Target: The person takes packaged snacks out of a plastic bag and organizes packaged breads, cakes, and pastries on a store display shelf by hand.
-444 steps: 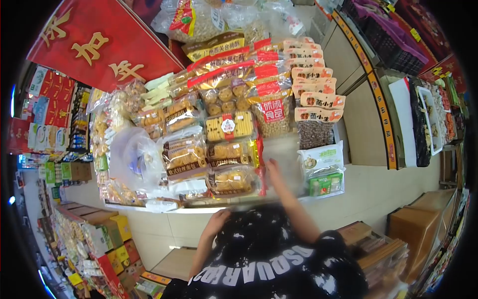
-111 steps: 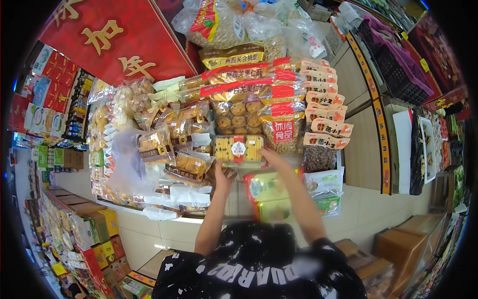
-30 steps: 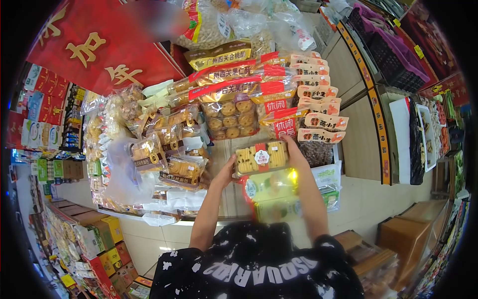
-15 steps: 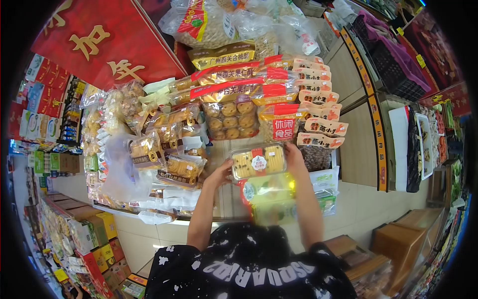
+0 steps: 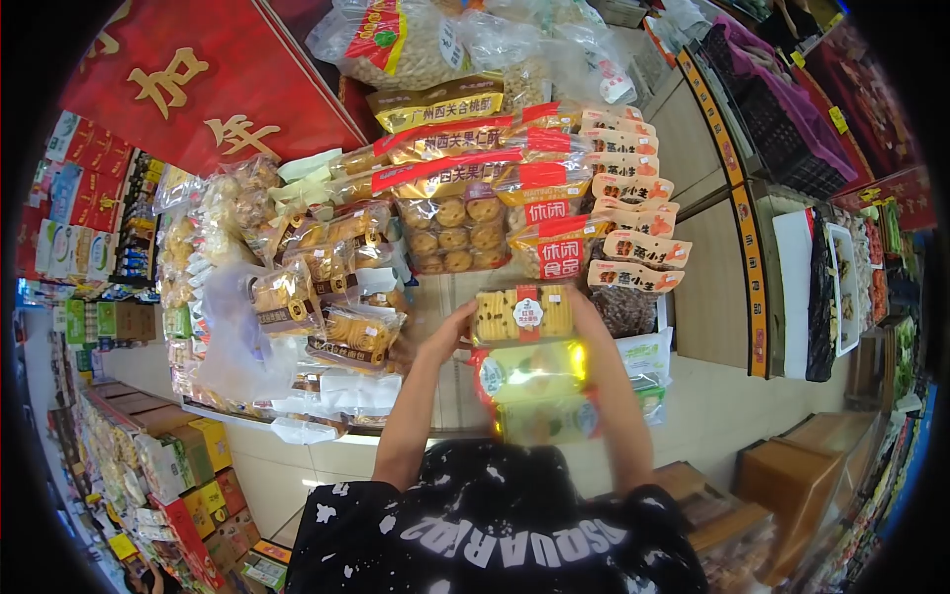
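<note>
A clear tray of pale pastries with a round white label and red band (image 5: 524, 314) is held between my two hands. My left hand (image 5: 450, 332) grips its left end, and my right hand (image 5: 586, 315) is at its right end, the fingers partly hidden. Just below the tray lie green packs with red edges (image 5: 529, 371). Bagged cookies (image 5: 455, 233) stand behind it, with red-topped snack bags (image 5: 559, 257) to the right of them. Brown-labelled bread packs (image 5: 356, 337) lean in a heap to the left of my left hand.
Dark snack bags with orange-white tops (image 5: 638, 247) run in a row at the right. A red sign (image 5: 198, 89) stands at the back left. A cloudy plastic bag (image 5: 237, 342) lies on the left. Cardboard boxes (image 5: 792, 485) sit at the lower right.
The pastry tray has been taken from its place in front of the bagged cookies and brought nearer and to the right. Over the last second it has shifted slightly and levelled.
</note>
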Tool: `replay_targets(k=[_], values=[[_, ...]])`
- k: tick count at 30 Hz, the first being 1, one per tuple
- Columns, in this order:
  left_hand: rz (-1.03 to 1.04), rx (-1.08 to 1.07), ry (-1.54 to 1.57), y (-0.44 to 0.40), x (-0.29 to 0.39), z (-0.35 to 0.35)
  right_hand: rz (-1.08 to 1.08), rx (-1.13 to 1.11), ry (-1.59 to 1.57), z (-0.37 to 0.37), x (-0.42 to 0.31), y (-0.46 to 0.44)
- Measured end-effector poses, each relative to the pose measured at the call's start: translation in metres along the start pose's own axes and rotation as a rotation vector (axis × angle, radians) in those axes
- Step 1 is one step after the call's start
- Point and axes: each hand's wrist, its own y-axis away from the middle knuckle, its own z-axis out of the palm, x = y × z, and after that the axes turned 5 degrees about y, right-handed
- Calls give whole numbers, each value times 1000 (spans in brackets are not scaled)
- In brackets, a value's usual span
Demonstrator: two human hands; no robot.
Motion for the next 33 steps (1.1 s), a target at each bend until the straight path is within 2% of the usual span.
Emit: replay_targets(k=[1,2,4,5,7,11,13,14,16,17,19,20,22,25,26,28,29,31,32,33], values=[[37,10,54,1,2,7,-84,69,282,-2,6,-3],[36,9,57,0,3,14,-82,69,285,-8,11,-7],[83,-82,134,-3,2,25,-24,36,49,-4,-22,23],[83,-80,137,-13,-7,23,-23,34,51,-3,-31,32],[217,-207,264,-37,-21,16,2,36,37,-4,-44,43],[168,-225,246,-18,-12,18,-154,71,180,-30,-10,39],[178,35,-53,-15,-17,16,-200,220,123,-37,-5,61],[176,34,-53,-17,-18,17,-199,221,123,-38,-3,69],[211,-126,-40,-18,-18,23,-220,273,427,-39,0,88],[215,-125,-39,-19,-19,29,-224,271,427,-39,-1,98],[251,5,-150,-7,-11,44,-275,516,552,-35,2,116],[252,15,-149,3,-6,46,-277,506,550,-35,6,123],[154,-99,-219,23,16,57,-482,642,529,-49,10,135],[118,-119,-81,73,40,69,-479,719,507,-75,24,151],[126,-119,-81,46,9,47,-488,719,507,-84,29,155],[470,168,61,3,-74,8,-488,909,620,-109,50,162],[472,148,52,12,-85,15,-486,931,618,-131,68,159],[356,271,169,41,-105,35,-366,1110,750,-179,110,150],[292,336,223,53,-113,43,-350,1132,746,-192,120,151],[230,406,277,58,-116,51,-190,978,635,-203,123,148]])
